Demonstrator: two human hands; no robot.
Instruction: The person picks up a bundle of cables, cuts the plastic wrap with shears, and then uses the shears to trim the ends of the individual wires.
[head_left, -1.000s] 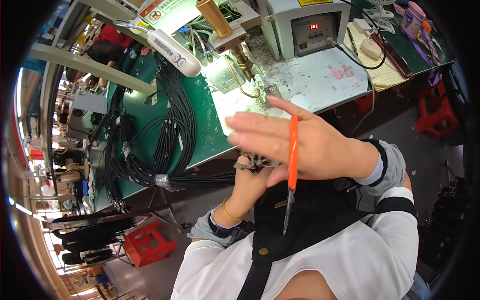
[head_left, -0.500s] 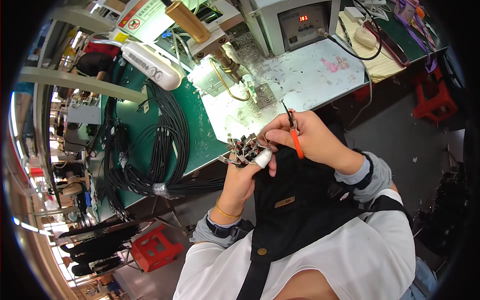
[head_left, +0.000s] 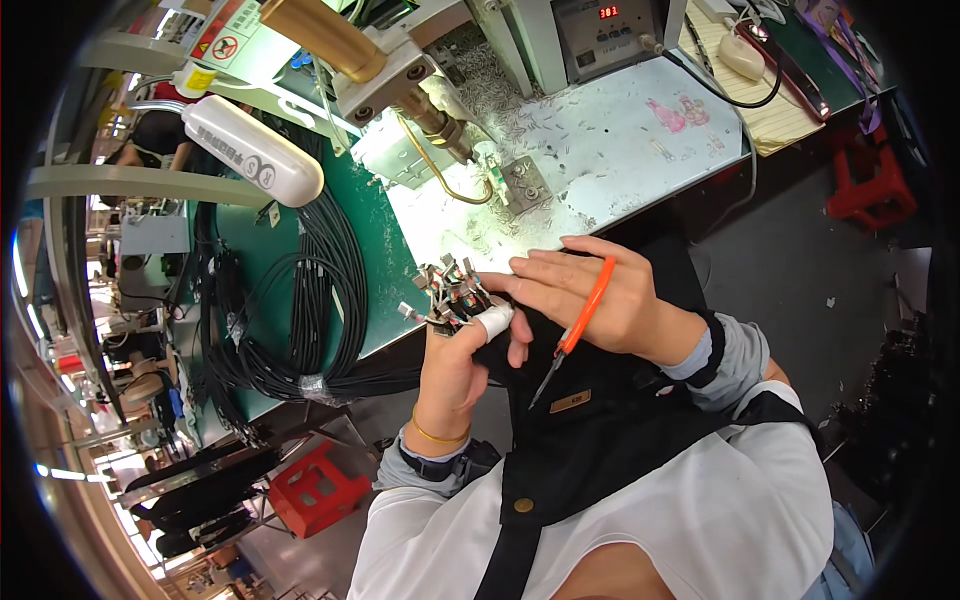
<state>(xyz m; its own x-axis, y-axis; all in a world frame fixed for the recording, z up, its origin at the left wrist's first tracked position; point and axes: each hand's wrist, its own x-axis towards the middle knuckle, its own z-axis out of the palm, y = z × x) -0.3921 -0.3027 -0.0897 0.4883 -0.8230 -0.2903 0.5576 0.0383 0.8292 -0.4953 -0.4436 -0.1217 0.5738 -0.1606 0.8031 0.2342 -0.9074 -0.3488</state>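
Observation:
My left hand (head_left: 452, 375), its thumb wrapped in white tape, is closed around a bunch of cable ends with small metal connectors (head_left: 455, 292). Coloured wires show among the connectors. My right hand (head_left: 605, 300) has its fingers stretched toward the bunch, the fingertips close beside it. A slim pointed tool with an orange handle (head_left: 590, 305) is held across the right hand, its dark tip pointing down toward my apron. Whether it is tweezers or small pliers I cannot tell. Whether the right fingertips touch a connector is hard to see.
Beyond my hands stands a bench machine with a brass-coloured cylinder (head_left: 325, 40) over a metal block (head_left: 525, 185), on a white board (head_left: 620, 140) strewn with scraps. A control box (head_left: 610, 35) stands behind. Coiled black cables (head_left: 335, 270) lie left; red stools (head_left: 315, 490) stand below.
The orange-handled tool has swung from pointing up and away to pointing down toward me. My right fingers have straightened. Both hands and the bunch sit slightly further left in view.

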